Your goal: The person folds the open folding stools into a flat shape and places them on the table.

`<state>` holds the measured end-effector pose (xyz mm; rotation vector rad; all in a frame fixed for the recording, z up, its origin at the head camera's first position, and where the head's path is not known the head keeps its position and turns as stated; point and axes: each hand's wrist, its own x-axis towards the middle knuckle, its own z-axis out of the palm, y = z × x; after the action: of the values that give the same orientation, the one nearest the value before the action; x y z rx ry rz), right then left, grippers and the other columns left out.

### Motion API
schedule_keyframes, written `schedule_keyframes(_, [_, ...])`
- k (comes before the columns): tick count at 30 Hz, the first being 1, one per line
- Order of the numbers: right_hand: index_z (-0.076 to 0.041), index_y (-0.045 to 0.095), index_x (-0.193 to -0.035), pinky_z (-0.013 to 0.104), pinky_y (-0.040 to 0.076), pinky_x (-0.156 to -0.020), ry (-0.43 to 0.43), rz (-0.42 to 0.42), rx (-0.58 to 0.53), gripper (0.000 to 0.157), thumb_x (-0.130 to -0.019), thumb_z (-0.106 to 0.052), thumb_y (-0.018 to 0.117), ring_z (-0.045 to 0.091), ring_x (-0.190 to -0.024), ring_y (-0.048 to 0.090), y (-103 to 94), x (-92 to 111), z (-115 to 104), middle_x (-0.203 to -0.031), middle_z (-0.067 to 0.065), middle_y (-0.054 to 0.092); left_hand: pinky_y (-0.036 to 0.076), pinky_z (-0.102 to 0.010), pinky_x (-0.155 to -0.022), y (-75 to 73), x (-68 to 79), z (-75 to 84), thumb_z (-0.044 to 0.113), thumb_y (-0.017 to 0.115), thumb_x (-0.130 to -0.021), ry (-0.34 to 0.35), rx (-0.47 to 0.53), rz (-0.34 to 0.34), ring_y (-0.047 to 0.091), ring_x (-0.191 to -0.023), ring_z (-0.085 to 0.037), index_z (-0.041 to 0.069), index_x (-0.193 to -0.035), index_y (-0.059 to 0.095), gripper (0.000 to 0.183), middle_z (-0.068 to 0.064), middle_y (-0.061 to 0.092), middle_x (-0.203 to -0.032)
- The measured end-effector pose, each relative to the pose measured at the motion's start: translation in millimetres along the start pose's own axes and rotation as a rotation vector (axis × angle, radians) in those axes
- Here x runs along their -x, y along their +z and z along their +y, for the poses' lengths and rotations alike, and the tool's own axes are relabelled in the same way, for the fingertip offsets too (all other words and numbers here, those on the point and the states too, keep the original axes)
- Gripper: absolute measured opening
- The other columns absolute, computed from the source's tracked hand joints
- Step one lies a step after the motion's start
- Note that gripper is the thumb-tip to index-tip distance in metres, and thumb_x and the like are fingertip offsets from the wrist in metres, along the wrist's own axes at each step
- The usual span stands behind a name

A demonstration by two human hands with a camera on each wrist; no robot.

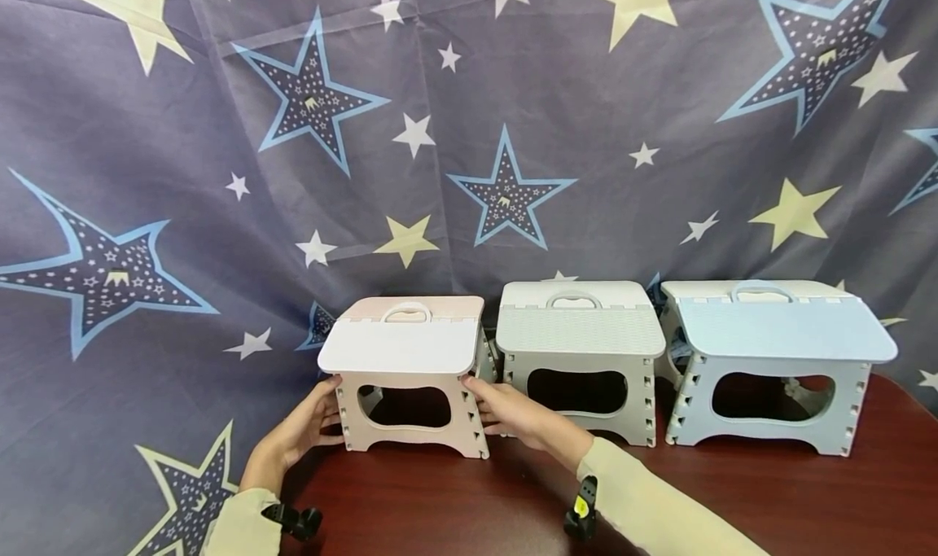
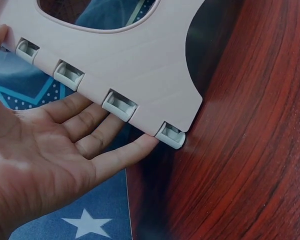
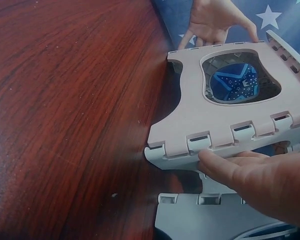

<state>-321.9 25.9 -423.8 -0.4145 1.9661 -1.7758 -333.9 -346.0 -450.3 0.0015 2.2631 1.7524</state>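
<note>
A pink-and-white folding step stool [image 1: 405,336] stands unfolded at the table's left end, its handle loop on top. My left hand [image 1: 306,426] holds its left side, the thumb high on the front panel's edge. In the left wrist view that hand's fingers [image 2: 85,120] reach behind the hinged edge of the pink panel [image 2: 140,65]. My right hand [image 1: 513,413] grips the opposite side, thumb just under the seat. The right wrist view has its fingers [image 3: 220,167] along the hinged side, partly hidden by the hand itself.
A grey-green folding stool [image 1: 579,332] stands close to the right hand, and a light blue one [image 1: 784,328] is farther right. All stand on the dark red wooden table [image 1: 454,507]. Behind hangs a star-patterned cloth [image 1: 220,238]. Each wrist wears a black strap.
</note>
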Motion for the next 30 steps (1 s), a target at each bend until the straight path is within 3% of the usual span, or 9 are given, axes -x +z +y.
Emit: schedule_keyframes(30, [0.006, 0.035, -0.154, 0.056, 0.041, -0.114, 0.013, -0.072, -0.025, 0.074, -0.106, -0.050, 0.043, 0.045, -0.144, 0.043, -6.8, -3.1, 2.2, -0.150, 0.033, 0.046, 0.053, -0.052, -0.099, -5.7, 1.1, 1.6, 0.059, 0.025, -0.104, 0.023, -0.003, -0.091, 0.055, -0.123, -0.021, -0.008, -0.154, 0.029, 0.083, -0.034, 0.036, -0.156])
